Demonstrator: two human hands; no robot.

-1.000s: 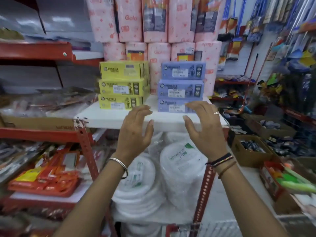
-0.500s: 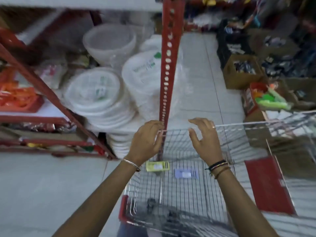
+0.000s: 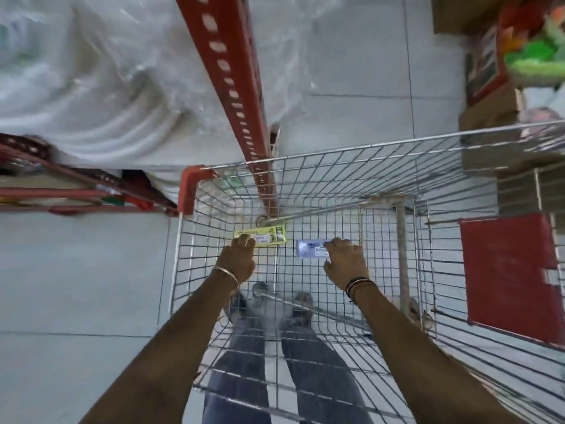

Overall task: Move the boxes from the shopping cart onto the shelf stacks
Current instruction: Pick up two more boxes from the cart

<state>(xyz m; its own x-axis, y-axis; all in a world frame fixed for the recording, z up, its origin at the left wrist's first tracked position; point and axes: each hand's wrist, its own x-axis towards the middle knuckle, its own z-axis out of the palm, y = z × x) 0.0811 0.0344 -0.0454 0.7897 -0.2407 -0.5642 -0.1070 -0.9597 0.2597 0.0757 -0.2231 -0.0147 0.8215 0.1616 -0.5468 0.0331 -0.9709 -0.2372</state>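
Head view, looking straight down into a wire shopping cart (image 3: 336, 191) parked against a red perforated shelf upright (image 3: 232, 96).

Two small flat boxes on the cart's mesh floor, side by side and a little apart: a yellow box (image 3: 269, 235) toward the left, a pale blue box (image 3: 310, 248) toward the right. Both with a white label on top; print too blurred to read.

Left hand (image 3: 238, 260) reached down inside the cart, fingertips (image 3: 244, 238) touching the near left end of the yellow box, fingers curled over its edge; whether closed around it, cannot tell. A thin metal bangle (image 3: 227, 272) at that wrist.

Right hand (image 3: 345, 260) likewise down in the cart, fingers spread apart and laid over the right end of the blue box, thumb out toward the near side; no firm clamp visible. Dark bracelets (image 3: 357, 284) at that wrist.

Red plastic corner guard (image 3: 189, 191) on the cart's far left rim, red panel (image 3: 510, 270) on its right side. Plastic-wrapped white goods (image 3: 91, 81) on the shelf at upper left, cardboard cartons (image 3: 489, 96) on the grey tiled floor (image 3: 76, 270) at upper right. Legs and shoes visible through the mesh below.
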